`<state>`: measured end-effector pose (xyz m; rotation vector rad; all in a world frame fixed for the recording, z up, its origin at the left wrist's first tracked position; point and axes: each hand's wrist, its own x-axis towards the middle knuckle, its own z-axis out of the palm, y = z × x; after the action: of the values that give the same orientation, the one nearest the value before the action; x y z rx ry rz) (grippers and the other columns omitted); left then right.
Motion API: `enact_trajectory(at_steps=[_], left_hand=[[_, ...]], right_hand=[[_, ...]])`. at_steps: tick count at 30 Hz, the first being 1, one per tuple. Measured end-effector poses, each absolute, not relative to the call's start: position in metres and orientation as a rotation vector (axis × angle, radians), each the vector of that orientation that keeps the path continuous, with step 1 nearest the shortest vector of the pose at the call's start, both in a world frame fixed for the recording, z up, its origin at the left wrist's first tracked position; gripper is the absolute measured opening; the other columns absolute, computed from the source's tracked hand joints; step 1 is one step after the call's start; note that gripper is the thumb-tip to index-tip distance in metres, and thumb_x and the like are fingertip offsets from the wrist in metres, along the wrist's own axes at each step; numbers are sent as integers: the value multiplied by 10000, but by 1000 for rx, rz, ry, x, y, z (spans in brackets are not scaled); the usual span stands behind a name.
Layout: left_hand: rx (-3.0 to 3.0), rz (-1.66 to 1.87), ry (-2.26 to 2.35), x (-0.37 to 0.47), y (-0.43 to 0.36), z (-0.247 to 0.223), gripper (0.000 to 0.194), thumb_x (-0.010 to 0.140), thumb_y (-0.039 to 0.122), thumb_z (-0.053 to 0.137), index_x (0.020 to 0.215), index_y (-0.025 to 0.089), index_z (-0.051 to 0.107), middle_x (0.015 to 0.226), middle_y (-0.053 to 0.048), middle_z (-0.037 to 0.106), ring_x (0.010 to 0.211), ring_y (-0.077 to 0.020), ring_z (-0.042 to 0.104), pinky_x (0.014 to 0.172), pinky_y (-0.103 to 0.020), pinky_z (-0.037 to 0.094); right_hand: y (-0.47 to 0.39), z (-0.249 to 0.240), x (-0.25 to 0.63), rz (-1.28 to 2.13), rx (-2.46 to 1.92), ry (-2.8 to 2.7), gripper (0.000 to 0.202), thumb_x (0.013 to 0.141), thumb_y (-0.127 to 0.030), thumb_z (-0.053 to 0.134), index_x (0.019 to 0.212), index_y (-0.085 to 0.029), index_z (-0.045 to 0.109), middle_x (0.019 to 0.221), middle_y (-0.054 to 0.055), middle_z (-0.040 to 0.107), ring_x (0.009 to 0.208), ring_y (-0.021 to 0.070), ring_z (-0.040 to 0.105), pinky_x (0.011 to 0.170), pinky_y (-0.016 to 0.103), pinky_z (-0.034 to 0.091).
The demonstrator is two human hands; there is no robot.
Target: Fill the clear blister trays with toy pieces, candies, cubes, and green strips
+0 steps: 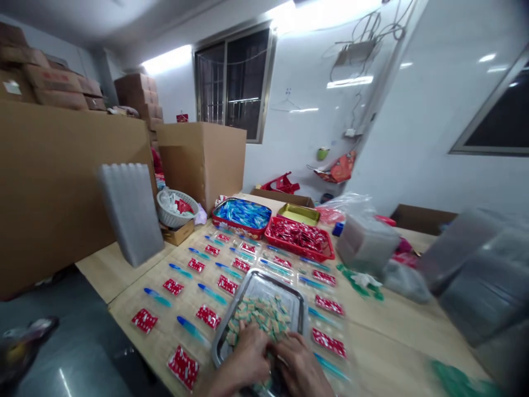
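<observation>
A metal tray [297, 300] holds many small tan-and-green blocks [264, 311] heaped in its middle. My left hand [250, 353] reaches into the heap with its fingers curled down, the tips hidden among the blocks. Close beside it, my right hand [300, 361] is bent over the tray's near part, fingers curled together. What either hand pinches is hidden. Around the tray, clear plastic packs lie in rows, with blue-to-teal pen-shaped pieces [212, 293] and red-and-white patterned packets [209, 316].
Behind the tray stand a tin of blue pieces [258, 232], a red basket [326, 255] of red packets and a gold tin [300, 215]. Stacked clear plastic [132, 215] rises at left beside a white basket [176, 219]. More wrapped plastic stacks [366, 242] stand right.
</observation>
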<state>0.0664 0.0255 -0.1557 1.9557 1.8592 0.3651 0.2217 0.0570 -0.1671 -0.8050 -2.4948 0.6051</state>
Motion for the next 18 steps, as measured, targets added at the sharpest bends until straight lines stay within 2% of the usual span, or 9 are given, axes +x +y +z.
enact_trajectory(at_steps=[2, 5, 7, 10, 12, 15, 18], left_hand=[[1824, 453, 1768, 61, 26, -148, 122, 587, 180, 603, 671, 212, 685, 619, 8, 584, 704, -190, 548, 757, -352, 425], [1571, 589, 1605, 48, 23, -134, 170, 532, 163, 644, 693, 182, 695, 555, 52, 492, 573, -120, 468, 567, -252, 362], [1378, 737, 1557, 38, 21, -129, 276, 508, 177, 698, 783, 161, 691, 610, 57, 509, 599, -109, 470, 566, -234, 356], [1175, 958, 1543, 22, 14, -134, 426, 537, 237, 742, 939, 135, 647, 674, 46, 526, 653, -117, 495, 623, -238, 391], [1160, 1022, 1539, 12, 8, -141, 411, 590, 265, 729, 965, 128, 634, 691, 33, 535, 681, -126, 514, 670, -250, 413], [1232, 1035, 1470, -3, 0, -156, 385, 662, 311, 699, 1003, 140, 641, 760, -2, 591, 735, -138, 540, 724, -257, 426], [1259, 987, 1333, -17, 2, -171, 435, 652, 407, 720, 997, 146, 673, 743, -17, 622, 707, -145, 547, 726, -268, 431]], right_hand=[[58, -159, 222, 642, -729, -2511, 270, 791, -95, 461, 895, -263, 644, 853, 27, 691, 858, 196, 632, 975, 395, 353], [61, -143, 221, 748, -724, -2465, 201, 767, -119, 504, 838, -249, 639, 818, 12, 686, 797, 185, 632, 1045, 428, 299], [70, -131, 216, 864, -776, -2406, 145, 732, -128, 518, 743, -224, 625, 732, -1, 659, 723, 177, 616, 1015, 430, 331], [99, -116, 196, 1142, -830, -2239, 79, 690, -171, 537, 665, -198, 608, 672, -1, 624, 680, 173, 580, 758, 331, 443], [129, -110, 173, 1364, -838, -2058, 53, 657, -230, 584, 650, -183, 606, 625, -7, 600, 619, 153, 544, 611, 273, 408], [180, -111, 122, 1564, -891, -1800, 143, 557, -280, 663, 636, -167, 624, 554, -26, 579, 550, 123, 501, 573, 252, 378], [228, -119, 65, 1560, -969, -1752, 122, 499, -245, 674, 566, -168, 607, 497, -30, 569, 512, 118, 487, 555, 254, 373]])
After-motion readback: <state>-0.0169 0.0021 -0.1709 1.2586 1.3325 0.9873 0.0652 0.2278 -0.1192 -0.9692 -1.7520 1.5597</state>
